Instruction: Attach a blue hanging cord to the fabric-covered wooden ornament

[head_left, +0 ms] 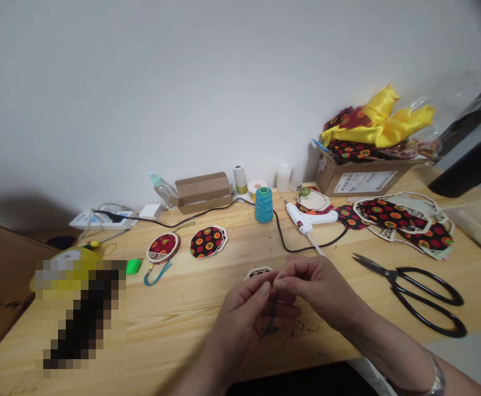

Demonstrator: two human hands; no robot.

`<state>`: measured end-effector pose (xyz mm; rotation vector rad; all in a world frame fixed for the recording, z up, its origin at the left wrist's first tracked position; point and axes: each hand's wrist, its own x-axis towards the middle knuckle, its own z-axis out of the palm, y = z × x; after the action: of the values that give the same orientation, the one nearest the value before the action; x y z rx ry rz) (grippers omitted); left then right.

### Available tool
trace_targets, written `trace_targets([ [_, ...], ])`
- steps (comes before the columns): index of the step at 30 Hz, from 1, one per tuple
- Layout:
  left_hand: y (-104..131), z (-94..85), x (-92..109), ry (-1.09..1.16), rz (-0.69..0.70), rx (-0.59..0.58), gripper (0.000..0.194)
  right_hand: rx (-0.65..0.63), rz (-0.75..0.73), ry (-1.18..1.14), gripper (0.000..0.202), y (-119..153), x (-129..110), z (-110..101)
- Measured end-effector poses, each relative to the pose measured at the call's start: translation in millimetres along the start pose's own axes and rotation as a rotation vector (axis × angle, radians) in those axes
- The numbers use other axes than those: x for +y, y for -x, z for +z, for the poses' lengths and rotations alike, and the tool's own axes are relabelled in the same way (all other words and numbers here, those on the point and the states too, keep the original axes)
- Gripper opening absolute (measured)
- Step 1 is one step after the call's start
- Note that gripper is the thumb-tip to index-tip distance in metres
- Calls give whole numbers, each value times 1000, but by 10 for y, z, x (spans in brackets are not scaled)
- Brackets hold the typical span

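My left hand point(242, 316) and my right hand point(316, 286) meet over the front of the wooden table, fingertips close together. Both are closed in a pinch on a thin dark cord point(272, 313), which hangs down between them; its ends are hard to make out. Just behind my fingers lies a pale wooden lattice piece point(258, 271), partly hidden by them. Beyond stand a teal thread spool point(264, 206) and a white glue gun point(312, 218). To the right of my right hand lie black-handled scissors point(391, 275), blades apart.
Patterned octagonal fabric pieces point(208, 242) and a round one point(163, 247) with a blue cord loop point(158, 275) lie left of centre. Fabric-covered frames point(405, 217) pile up at right, below a full cardboard box point(364, 176). A black cable point(199, 216) crosses the back from a power strip point(102, 219).
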<state>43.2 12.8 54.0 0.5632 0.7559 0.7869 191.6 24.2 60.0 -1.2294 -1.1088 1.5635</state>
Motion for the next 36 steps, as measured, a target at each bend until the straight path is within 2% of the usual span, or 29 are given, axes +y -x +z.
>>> trace_targets([
  [5, -19, -41, -38, -160, 70, 11, 16, -99, -11, -13, 20, -8, -42, -7],
  [11, -20, -69, -53, -310, 86, 108, 17, -52, -38, 52, 17, 3, -24, 14],
  [13, -19, -80, -52, -314, 94, 115, 21, -57, -64, 138, 18, -3, -27, 1],
  [16, -19, -96, -49, -285, 114, 169, 19, 37, -258, 490, 19, -91, -66, -83],
  [19, -22, -98, -40, -205, 120, 248, 16, 179, -556, 1184, 20, -301, -128, -216],
  [21, -24, -96, -33, -135, 127, 262, 16, 134, -670, 1527, 21, -476, -153, -283],
  [22, -24, -97, -30, -105, 132, 264, 15, 72, -705, 1610, 21, -561, -155, -302],
  [26, -12, -112, -20, -35, 142, 281, 16, -142, -834, 1668, 20, -817, -101, -289],
  [29, 0, -130, -11, -21, 141, 289, 19, -222, -908, 1656, 21, -913, -42, -254],
  [33, -12, -167, -10, -11, 130, 316, 21, -231, -946, 1551, 19, -981, -76, -229],
  [36, -40, -203, -19, 5, 124, 320, 24, -127, -928, 1385, 19, -1034, -272, -223],
])
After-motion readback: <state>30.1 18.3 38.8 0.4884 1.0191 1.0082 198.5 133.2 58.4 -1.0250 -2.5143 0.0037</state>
